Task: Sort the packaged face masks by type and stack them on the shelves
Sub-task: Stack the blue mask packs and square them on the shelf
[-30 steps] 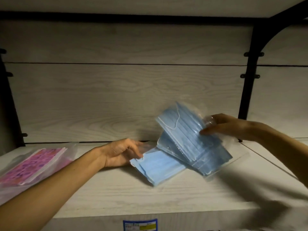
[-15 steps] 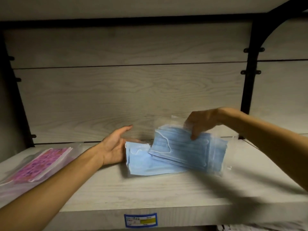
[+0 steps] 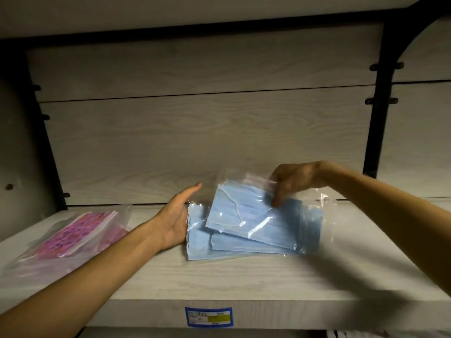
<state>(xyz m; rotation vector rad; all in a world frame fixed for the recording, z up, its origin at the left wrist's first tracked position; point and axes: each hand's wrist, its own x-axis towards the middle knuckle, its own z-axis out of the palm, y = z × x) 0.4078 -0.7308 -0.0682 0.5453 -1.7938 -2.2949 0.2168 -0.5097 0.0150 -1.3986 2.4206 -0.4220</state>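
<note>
A pile of blue face masks in clear bags (image 3: 200, 242) lies in the middle of the pale wooden shelf (image 3: 219, 281). My left hand (image 3: 175, 220) stands on edge with straight fingers, pressed against the pile's left side. My right hand (image 3: 292, 184) reaches in from the right and pinches the upper right corner of the top blue mask packet (image 3: 249, 220), which lies tilted across the pile. At the left end of the shelf rests a pile of pink patterned masks in clear bags (image 3: 80, 232).
The shelf has a wood-grain back panel (image 3: 207, 132) and black metal uprights (image 3: 383, 93) at the right and left. Another shelf board hangs overhead. A blue and yellow price label (image 3: 208, 317) is stuck on the shelf's front edge.
My right hand has brought the top blue packet down and left onto the pile. My left hand has turned from gripping the lower packet to standing flat against the pile's left edge.
</note>
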